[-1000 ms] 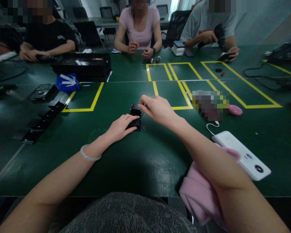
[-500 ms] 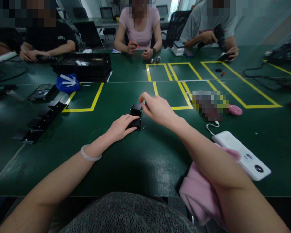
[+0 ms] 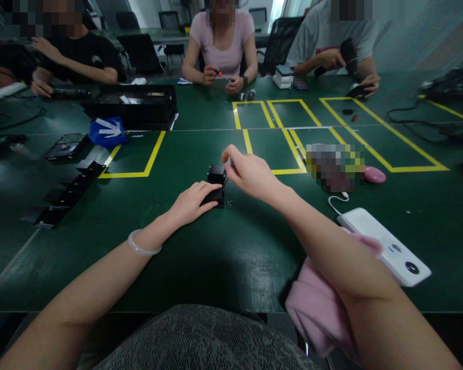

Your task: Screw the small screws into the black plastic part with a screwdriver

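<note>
A small black block-like part (image 3: 216, 171) lies on the green table in front of me, partly covered by my fingers. My left hand (image 3: 195, 202) presses on and grips its near end, thumb along the front and fingers over the top. At the part's right edge, my right hand (image 3: 249, 172) is closed with the fingers curled in a pinch. Whatever sits between those fingertips is too small or hidden to name. Several tiny screws (image 3: 230, 204) lie on the table just right of the part.
A row of black parts (image 3: 69, 195) and a hard drive (image 3: 67, 147) lie left, near a blue bag (image 3: 108, 131) and black bin (image 3: 133, 105). On the right are a white power bank (image 3: 386, 246), pink cloth (image 3: 316, 308) and pink mouse (image 3: 374, 174). Co-workers sit opposite.
My two hands and the black part stay practically where they were. Across the table, the co-worker at the left has raised one hand from the table towards the upper body.
</note>
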`<state>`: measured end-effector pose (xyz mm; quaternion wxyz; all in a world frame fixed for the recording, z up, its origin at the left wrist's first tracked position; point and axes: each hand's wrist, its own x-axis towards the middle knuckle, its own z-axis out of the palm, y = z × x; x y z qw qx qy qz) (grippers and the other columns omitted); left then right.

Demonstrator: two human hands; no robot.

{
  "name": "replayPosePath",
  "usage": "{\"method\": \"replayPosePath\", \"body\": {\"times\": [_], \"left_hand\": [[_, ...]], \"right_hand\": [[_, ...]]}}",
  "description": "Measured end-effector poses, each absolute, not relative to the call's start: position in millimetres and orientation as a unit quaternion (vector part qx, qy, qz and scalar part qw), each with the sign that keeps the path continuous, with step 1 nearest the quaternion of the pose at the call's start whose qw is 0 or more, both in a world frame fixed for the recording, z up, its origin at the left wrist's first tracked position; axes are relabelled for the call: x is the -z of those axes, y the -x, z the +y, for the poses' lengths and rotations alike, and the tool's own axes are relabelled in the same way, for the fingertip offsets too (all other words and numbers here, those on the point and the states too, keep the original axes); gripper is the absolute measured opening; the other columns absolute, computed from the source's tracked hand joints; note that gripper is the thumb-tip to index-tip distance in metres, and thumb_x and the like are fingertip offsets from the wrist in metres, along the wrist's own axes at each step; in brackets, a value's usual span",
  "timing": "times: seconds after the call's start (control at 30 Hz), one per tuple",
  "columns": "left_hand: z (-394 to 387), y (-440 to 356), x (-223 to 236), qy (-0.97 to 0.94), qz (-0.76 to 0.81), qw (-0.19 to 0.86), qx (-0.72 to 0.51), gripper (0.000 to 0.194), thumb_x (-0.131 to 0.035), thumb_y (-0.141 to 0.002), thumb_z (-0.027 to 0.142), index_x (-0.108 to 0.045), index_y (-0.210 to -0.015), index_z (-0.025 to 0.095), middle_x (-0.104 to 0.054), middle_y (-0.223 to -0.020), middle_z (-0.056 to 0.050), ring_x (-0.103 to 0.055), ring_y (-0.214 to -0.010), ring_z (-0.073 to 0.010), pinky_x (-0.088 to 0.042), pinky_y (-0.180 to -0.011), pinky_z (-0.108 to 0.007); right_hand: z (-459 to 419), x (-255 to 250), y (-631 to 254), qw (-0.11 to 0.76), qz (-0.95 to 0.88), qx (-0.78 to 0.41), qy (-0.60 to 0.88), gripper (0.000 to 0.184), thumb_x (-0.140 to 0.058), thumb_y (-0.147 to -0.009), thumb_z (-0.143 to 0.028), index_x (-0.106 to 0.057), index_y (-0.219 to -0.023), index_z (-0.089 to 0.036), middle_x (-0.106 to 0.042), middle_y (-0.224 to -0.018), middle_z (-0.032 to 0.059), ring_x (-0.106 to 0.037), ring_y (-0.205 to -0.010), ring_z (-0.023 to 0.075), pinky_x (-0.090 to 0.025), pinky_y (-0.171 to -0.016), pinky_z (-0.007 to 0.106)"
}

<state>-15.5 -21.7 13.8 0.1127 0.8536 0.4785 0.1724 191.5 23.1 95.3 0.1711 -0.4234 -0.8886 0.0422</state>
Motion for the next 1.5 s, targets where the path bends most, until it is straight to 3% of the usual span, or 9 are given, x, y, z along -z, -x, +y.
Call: {"method": "replayPosePath", "body": {"times": [0.13, 0.37, 0.57, 0.73, 0.93, 1.13, 1.3, 1.5], "left_hand": [[-21.4, 16.1, -12.3, -0.854, 0.479, 0.11, -0.174, 0.043, -0.052, -0.099, 0.037, -0.05, -0.139, 0.023, -0.06, -0.128, -0.01, -0.057, -0.115, -0.0276, -0.05, -0.097, -0.044], [-20.8, 16.5, -11.5, -0.852, 0.481, 0.11, -0.175, 0.043, -0.051, -0.099, 0.038, -0.05, -0.14, 0.024, -0.061, -0.126, -0.01, -0.058, -0.113, -0.0276, -0.052, -0.094, -0.043], [-21.1, 16.0, -13.2, -0.852, 0.482, 0.111, -0.171, 0.043, -0.051, -0.099, 0.037, -0.05, -0.14, 0.023, -0.06, -0.127, -0.011, -0.058, -0.114, -0.0282, -0.051, -0.095, -0.044], [-21.2, 16.0, -13.3, -0.852, 0.483, 0.111, -0.168, 0.044, -0.052, -0.099, 0.037, -0.049, -0.14, 0.023, -0.06, -0.128, -0.01, -0.058, -0.114, -0.0277, -0.052, -0.094, -0.043], [-20.9, 16.0, -13.0, -0.852, 0.484, 0.111, -0.166, 0.043, -0.051, -0.1, 0.037, -0.05, -0.14, 0.023, -0.06, -0.129, -0.01, -0.058, -0.114, -0.0278, -0.052, -0.095, -0.043], [-20.5, 15.8, -12.0, -0.853, 0.482, 0.107, -0.168, 0.044, -0.05, -0.1, 0.038, -0.05, -0.14, 0.021, -0.06, -0.129, -0.012, -0.057, -0.116, -0.0288, -0.051, -0.096, -0.045], [-21.1, 16.1, -11.8, -0.855, 0.479, 0.107, -0.17, 0.044, -0.051, -0.1, 0.038, -0.05, -0.14, 0.02, -0.06, -0.129, -0.012, -0.057, -0.115, -0.0287, -0.051, -0.096, -0.045], [-21.6, 15.8, -12.7, -0.853, 0.482, 0.108, -0.168, 0.043, -0.051, -0.1, 0.037, -0.05, -0.14, 0.022, -0.06, -0.128, -0.011, -0.058, -0.114, -0.0285, -0.052, -0.094, -0.044]], "right_hand": [[23.7, -95.6, -192.5, 0.161, -0.891, -0.037, 0.423, 0.034, -0.036, -0.101, -0.036, -0.06, -0.116, -0.017, -0.072, -0.088, 0.0068, -0.061, -0.076, 0.0183, -0.03, -0.065, 0.028], [23.4, -95.3, -192.5, 0.17, -0.889, -0.044, 0.423, 0.036, -0.035, -0.098, -0.028, -0.055, -0.125, -0.015, -0.072, -0.087, 0.0065, -0.06, -0.073, 0.0179, -0.029, -0.063, 0.028], [23.7, -96.0, -192.2, 0.159, -0.891, -0.036, 0.425, 0.034, -0.035, -0.101, -0.035, -0.061, -0.115, -0.017, -0.072, -0.086, 0.0069, -0.061, -0.075, 0.0185, -0.028, -0.062, 0.028], [22.5, -95.9, -192.2, 0.166, -0.888, -0.04, 0.426, 0.035, -0.035, -0.099, -0.027, -0.054, -0.126, -0.015, -0.073, -0.088, 0.007, -0.061, -0.074, 0.0183, -0.03, -0.063, 0.029], [22.9, -96.7, -192.1, 0.152, -0.89, -0.029, 0.429, 0.034, -0.035, -0.102, -0.036, -0.06, -0.116, -0.017, -0.073, -0.089, 0.0074, -0.062, -0.077, 0.0186, -0.028, -0.063, 0.028], [23.5, -94.2, -192.0, 0.168, -0.888, -0.028, 0.427, 0.035, -0.036, -0.099, -0.027, -0.054, -0.127, -0.015, -0.073, -0.088, 0.0066, -0.06, -0.073, 0.0178, -0.028, -0.062, 0.028], [23.2, -95.8, -192.1, 0.16, -0.888, -0.024, 0.43, 0.034, -0.035, -0.102, -0.036, -0.061, -0.115, -0.017, -0.073, -0.088, 0.0069, -0.061, -0.075, 0.0185, -0.026, -0.062, 0.029], [23.7, -94.8, -191.8, 0.167, -0.889, -0.026, 0.426, 0.035, -0.034, -0.1, -0.027, -0.055, -0.125, -0.015, -0.073, -0.088, 0.0068, -0.06, -0.072, 0.018, -0.026, -0.061, 0.029]]}}
